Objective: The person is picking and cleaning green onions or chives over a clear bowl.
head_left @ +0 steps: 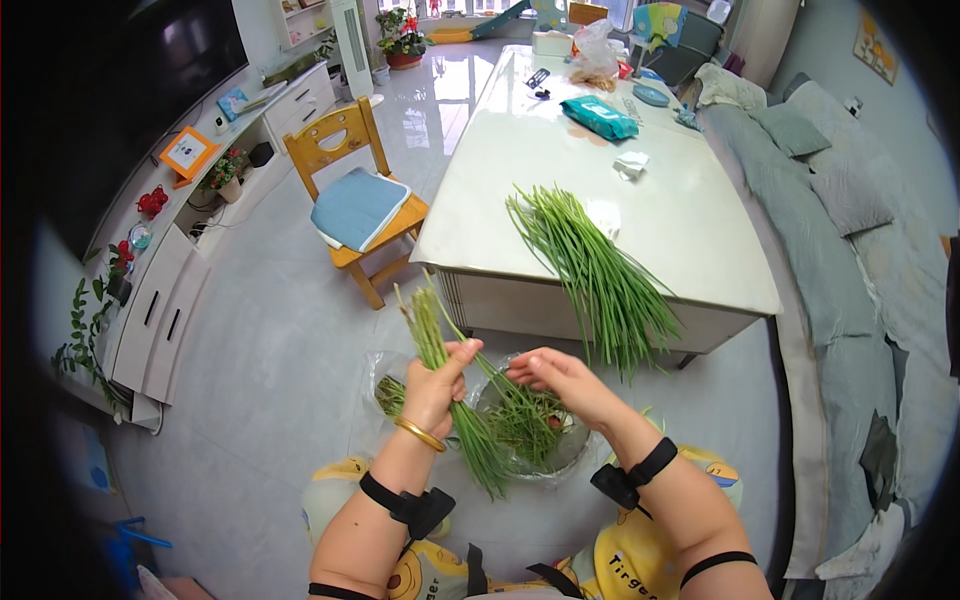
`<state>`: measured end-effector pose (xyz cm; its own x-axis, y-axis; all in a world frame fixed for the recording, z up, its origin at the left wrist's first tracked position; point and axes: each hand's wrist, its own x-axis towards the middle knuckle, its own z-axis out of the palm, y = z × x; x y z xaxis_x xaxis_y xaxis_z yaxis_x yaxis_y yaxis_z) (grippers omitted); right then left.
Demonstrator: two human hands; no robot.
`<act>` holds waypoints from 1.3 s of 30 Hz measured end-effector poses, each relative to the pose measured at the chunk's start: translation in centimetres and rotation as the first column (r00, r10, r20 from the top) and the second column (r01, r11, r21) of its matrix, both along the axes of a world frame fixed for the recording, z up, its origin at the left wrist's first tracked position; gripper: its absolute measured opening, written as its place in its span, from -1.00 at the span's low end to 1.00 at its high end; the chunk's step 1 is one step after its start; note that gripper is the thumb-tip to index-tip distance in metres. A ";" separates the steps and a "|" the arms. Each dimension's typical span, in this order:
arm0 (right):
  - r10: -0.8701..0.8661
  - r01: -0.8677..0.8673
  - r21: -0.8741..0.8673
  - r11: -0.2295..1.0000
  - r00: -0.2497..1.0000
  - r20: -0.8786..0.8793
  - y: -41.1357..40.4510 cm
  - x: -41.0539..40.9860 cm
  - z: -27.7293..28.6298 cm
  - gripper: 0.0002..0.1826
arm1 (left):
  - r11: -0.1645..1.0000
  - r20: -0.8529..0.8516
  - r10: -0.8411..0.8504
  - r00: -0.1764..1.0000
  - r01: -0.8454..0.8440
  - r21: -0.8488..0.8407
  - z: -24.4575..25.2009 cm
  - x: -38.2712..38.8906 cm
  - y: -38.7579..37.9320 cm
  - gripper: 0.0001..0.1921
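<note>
My left hand [439, 382] is closed around a bunch of green leafy stalks, probably garlic chives [427, 326], their pale stem ends up and the green tips hanging down. To its right is my right hand [551, 375], fingers slightly curled, beside one thin stalk that slants out from the bunch; whether it touches the stalk is unclear. Below both hands, a plastic-lined bin [577, 454] on the floor holds loose green trimmings [529, 427]. A clear plastic bag [375, 364] with more stalks lies partly behind my left hand. A large pile of long green stalks [600, 277] hangs over the table's near edge.
The white table [480, 187] bears a teal wipes packet [600, 118], a crumpled tissue [631, 164] and a plastic bag [595, 56]. A wooden chair [360, 131] with a blue cushion stands left of it, a grey sofa [810, 247] to the right and a TV cabinet [169, 300] far left.
</note>
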<state>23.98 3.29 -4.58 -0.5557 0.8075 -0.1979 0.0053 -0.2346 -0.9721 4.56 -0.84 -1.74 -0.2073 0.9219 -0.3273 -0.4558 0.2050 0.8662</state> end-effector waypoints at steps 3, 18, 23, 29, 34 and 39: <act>0.115 -0.115 -0.013 0.993 0.991 0.060 -1.3 -1.6 2.4 -0.70 | 0.998 -0.011 -0.065 0.998 0.065 -0.016 -0.9 0.8 -0.3 -0.76; -0.430 0.379 0.320 0.868 0.896 0.108 9.2 3.2 3.8 -0.79 | 0.990 0.081 -0.137 0.987 0.138 -0.009 -0.7 1.1 0.5 -0.69; -0.628 0.285 0.724 0.629 0.735 0.256 14.7 4.9 2.3 -0.78 | 0.984 0.143 -0.174 0.974 0.178 -0.018 -0.6 1.7 0.6 -0.72; -0.712 0.044 0.885 0.463 0.613 0.342 10.0 3.4 3.6 -0.84 | 0.973 0.177 -0.221 0.959 0.230 -0.034 -0.5 1.0 0.2 -0.74; -0.361 0.072 0.674 0.735 0.884 0.299 3.4 0.6 2.8 -0.89 | 0.941 0.188 -0.329 0.925 0.338 -0.015 -1.3 1.5 0.5 -0.66; -0.291 0.002 0.640 0.768 0.892 0.346 1.6 -0.5 1.7 -0.90 | 0.920 0.142 -0.386 0.912 0.391 -0.010 -2.5 2.2 0.5 -0.66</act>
